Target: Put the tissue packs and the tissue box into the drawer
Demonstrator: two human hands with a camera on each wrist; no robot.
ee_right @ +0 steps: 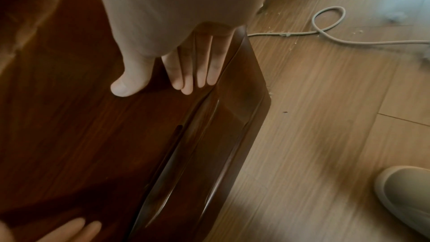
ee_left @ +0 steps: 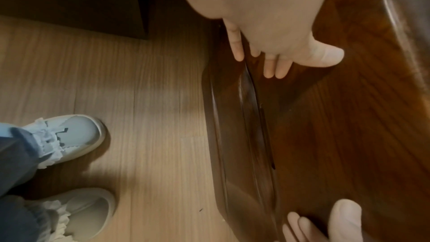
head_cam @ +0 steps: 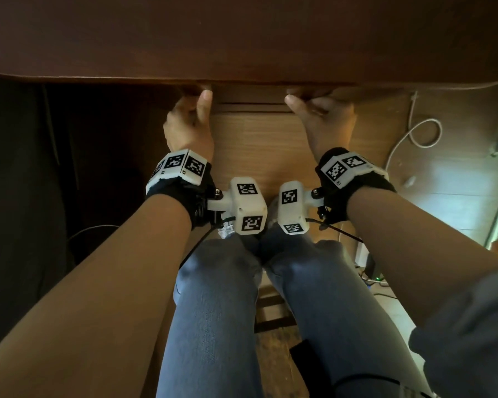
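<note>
No tissue pack or tissue box shows in any view. The dark brown drawer front (head_cam: 250,94) sits under the edge of the desk top (head_cam: 242,38). My left hand (head_cam: 193,116) lies against its left part and my right hand (head_cam: 319,113) against its right part. In the left wrist view the left hand (ee_left: 300,58) presses flat on the drawer front (ee_left: 325,135), fingers straight and thumb spread. The right wrist view shows the right hand (ee_right: 149,43) lying the same way on the wood (ee_right: 81,135). Neither hand holds anything. The drawer's inside is hidden.
My legs in blue jeans (head_cam: 213,311) are below the desk, with white shoes (ee_left: 67,135) on the light wooden floor (ee_left: 151,117). A white cable (head_cam: 423,133) loops on the floor at the right. A dark cabinet side (head_cam: 26,168) stands at the left.
</note>
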